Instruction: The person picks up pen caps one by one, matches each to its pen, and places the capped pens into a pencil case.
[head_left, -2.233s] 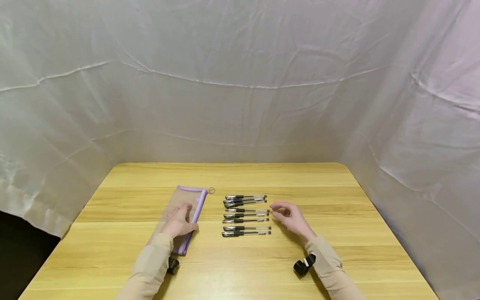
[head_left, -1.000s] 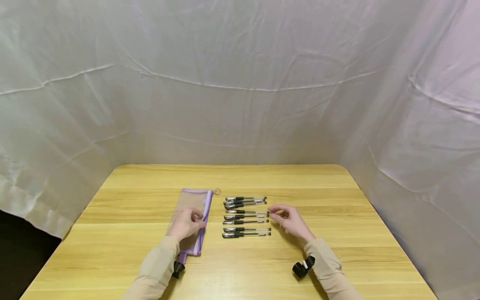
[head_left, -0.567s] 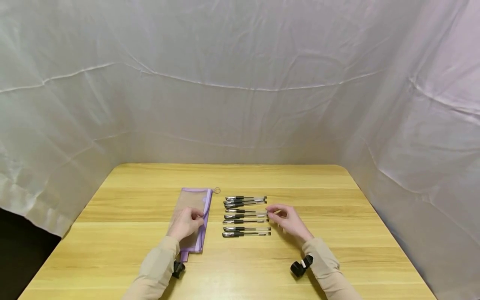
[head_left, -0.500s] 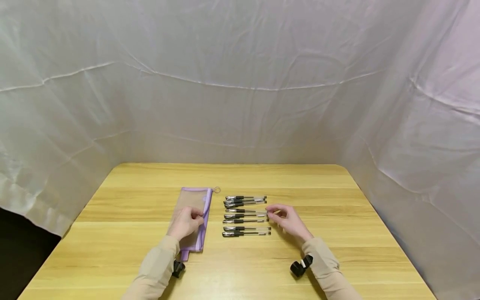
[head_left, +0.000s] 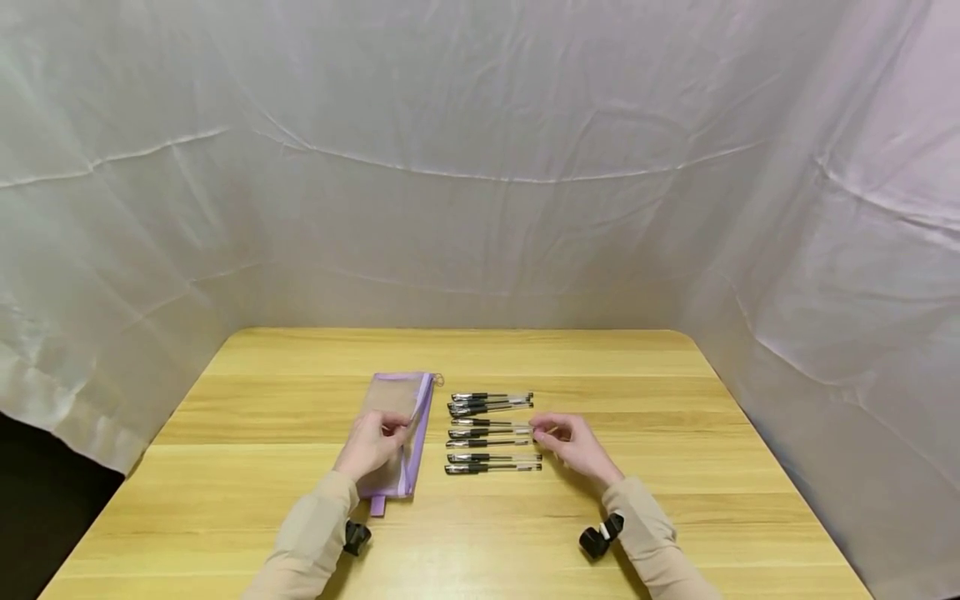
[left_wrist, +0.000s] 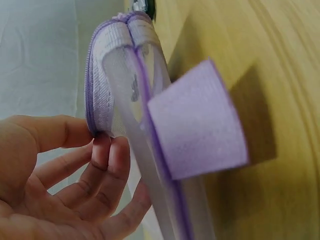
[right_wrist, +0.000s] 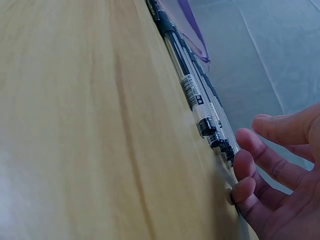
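A see-through mesh pencil pouch with purple trim lies left of the pens. My left hand pinches its zipper edge between thumb and fingers, and that edge stands raised off the table in the left wrist view. A purple fabric tab sticks out from the pouch's near end. Several capped black gel pens lie roughly parallel, black caps to the left. Near their clear right ends rests my right hand. In the right wrist view its thumb and fingers are apart, holding no pen.
The wooden table reaches up to grey-white cloth hung behind it and at both sides. A small metal ring sits at the pouch's far corner. Each wrist wears a black camera.
My left hand has gone from resting on the pouch to pinching its zipper edge, and the pouch has slid right toward the pens. My right hand has shifted slightly left.
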